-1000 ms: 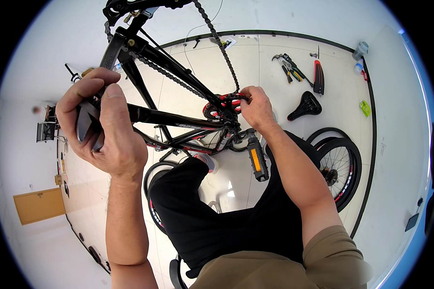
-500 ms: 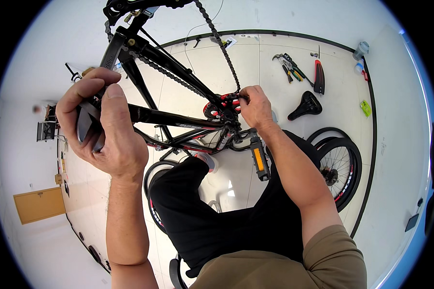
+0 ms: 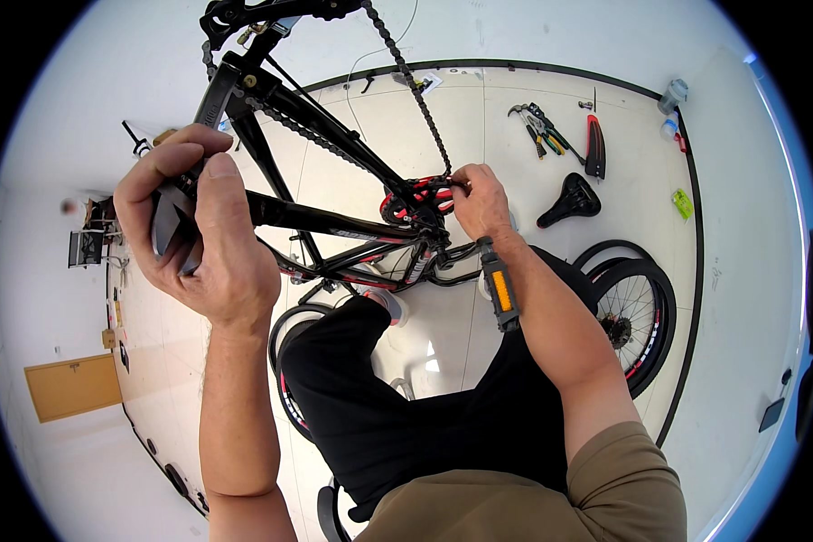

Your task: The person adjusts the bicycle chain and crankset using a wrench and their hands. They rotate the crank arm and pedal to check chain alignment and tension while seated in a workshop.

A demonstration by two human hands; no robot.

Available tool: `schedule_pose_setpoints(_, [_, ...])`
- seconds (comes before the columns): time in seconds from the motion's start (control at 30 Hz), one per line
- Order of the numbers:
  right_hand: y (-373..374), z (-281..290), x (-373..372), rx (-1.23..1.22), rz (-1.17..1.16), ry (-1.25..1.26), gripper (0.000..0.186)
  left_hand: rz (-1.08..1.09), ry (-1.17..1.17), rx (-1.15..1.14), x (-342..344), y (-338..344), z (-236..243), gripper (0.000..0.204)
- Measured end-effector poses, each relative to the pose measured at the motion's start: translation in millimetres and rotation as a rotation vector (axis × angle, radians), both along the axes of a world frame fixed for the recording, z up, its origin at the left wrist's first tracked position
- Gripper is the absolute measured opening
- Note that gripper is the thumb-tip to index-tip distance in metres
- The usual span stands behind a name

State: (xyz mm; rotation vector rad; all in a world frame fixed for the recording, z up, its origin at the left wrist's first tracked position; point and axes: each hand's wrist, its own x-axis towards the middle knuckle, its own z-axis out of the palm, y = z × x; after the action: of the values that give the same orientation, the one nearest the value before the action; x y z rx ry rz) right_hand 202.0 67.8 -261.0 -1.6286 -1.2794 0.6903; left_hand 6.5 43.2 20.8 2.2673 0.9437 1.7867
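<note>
In front of me is a black bicycle frame [image 3: 334,226] with its rear end raised toward the upper left. My left hand [image 3: 221,235] is closed around what looks like a grey adjustable wrench [image 3: 164,228], its jaws showing below the fingers and its bar running up beside the frame. My right hand [image 3: 481,203] pinches the black chain [image 3: 420,90] at the red and black chainring [image 3: 396,208]; the fingertips partly hide the contact. The chain hangs from the raised end down to the ring. A pedal [image 3: 499,287] with an orange reflector sits against my right forearm.
Several hand tools [image 3: 542,131], a red and black mudguard [image 3: 594,149] and a saddle [image 3: 569,200] lie on the floor to the right. Wheels [image 3: 637,312] lie beside my right leg. A bottle [image 3: 674,95] stands by the wall. Another wheel [image 3: 289,397] is beside my left leg.
The pedal has swung slightly right and tilted, coming against my right forearm. My left hand and the wrench have shifted a little to the right. The right hand stays at the chainring.
</note>
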Motion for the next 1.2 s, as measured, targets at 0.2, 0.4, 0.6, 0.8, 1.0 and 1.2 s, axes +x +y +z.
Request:
schedule_pose_setpoints(0.2, [-1.1, -1.5, 4.1, -0.028, -0.007, -0.033, 0.016, -0.003, 0.000, 0.015, -1.1, 1.3, -1.0, 0.016])
schedule_pose_setpoints(0.4, [0.9, -4.0, 4.6, -0.036, 0.000, -0.038, 0.017, 0.032, -0.011, 0.002, -0.8, 1.3, -1.1, 0.016])
schedule_pose_setpoints(0.6, [1.7, -2.7, 6.2, -0.054, 0.006, -0.053, 0.017, 0.014, 0.003, -0.049, -3.7, 0.4, 0.6, 0.020])
schedule_pose_setpoints(0.8, [1.6, 0.1, 6.0, -0.052, 0.004, -0.069, 0.017, 0.023, 0.011, -0.035, -3.6, 1.0, 0.5, 0.021])
schedule_pose_setpoints(1.0, [3.0, -3.4, 5.4, -0.049, -0.010, -0.031, 0.016, -0.002, -0.015, -0.037, -3.0, 1.2, 0.2, 0.019])
schedule_pose_setpoints(1.2, [3.1, -10.6, 9.8, -0.045, -0.088, 0.122, 0.017, -0.001, -0.016, -0.007, 1.8, 1.7, -0.2, 0.019])
